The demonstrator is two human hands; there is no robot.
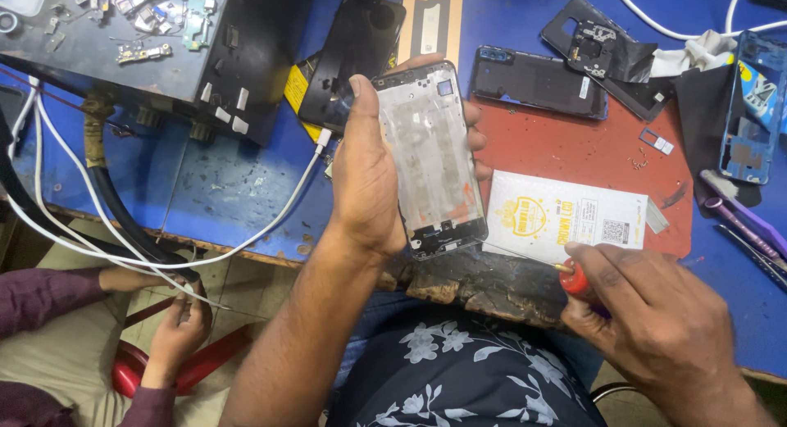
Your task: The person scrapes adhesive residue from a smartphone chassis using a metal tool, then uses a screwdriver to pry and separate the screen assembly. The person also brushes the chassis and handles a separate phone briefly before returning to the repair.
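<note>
My left hand (369, 169) grips a silver phone frame (428, 161) by its long edges and holds it upright over the front of the bench, inner side facing me. My right hand (648, 316) is closed around a small screwdriver with a red handle (574, 279); its thin metal shaft points left, with the tip near the frame's lower right corner. A white printed box (566, 218) lies on a red mat (586, 152) just behind the screwdriver.
Dark phone back covers (537, 83) and a blue phone frame (750, 107) lie at the back of the blue bench (221, 181). A dark metal block (123, 42) holds small parts at upper left. White cables (270, 218) trail off the edge. Another person's hands (176, 329) work at lower left.
</note>
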